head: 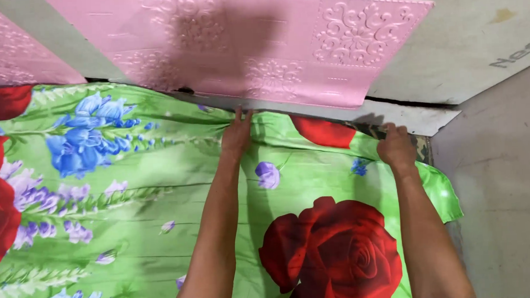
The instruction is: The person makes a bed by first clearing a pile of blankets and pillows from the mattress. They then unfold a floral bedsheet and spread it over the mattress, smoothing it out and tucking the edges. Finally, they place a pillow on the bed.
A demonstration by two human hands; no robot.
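With the left hand [236,135] pressing flat, fingers extended, and the right hand [396,145] curled pinching the green floral sheet [160,188] at the mattress's far edge below the pink wall panel [244,44], uneven tension (fabric already gathers leftward) may wrinkle or free the corner

A green floral bedsheet [149,188] with red roses and blue flowers is seen spread flat. Its far edge is pressed by the left hand [236,134] against the pink embossed wall panel [244,44], while its corner is gripped by the right hand [396,147] beside the grey wall [501,176]
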